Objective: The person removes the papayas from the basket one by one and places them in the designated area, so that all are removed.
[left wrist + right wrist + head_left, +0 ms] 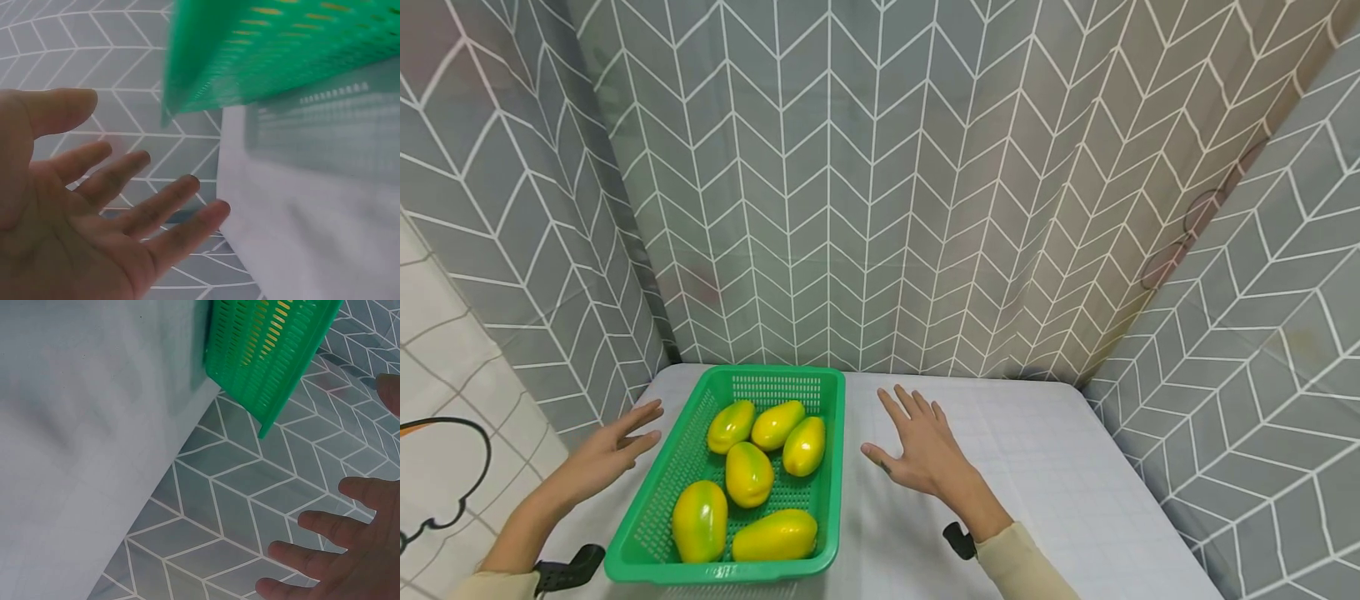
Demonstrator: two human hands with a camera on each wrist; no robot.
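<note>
A green plastic basket [837,500] with slotted walls stands on the table's left part. Inside lie several yellow-green fruits that look like mangoes or papayas, among them a large upright one [700,522] at the near left and one lying sideways [775,535] at the near right. My left hand [606,454] hovers just left of the basket, fingers extended and holding nothing; its palm and spread fingers show in the left wrist view. To the basket's right, my right hand [921,446] is held apart from it, fingers spread, also holding nothing.
A white cloth covers the table [1030,483], which extends to the right of the basket. Grey curtains [865,183] with white chevron lines hang behind and at both sides. Each wrist wears a dark strap, such as the right one [958,540].
</note>
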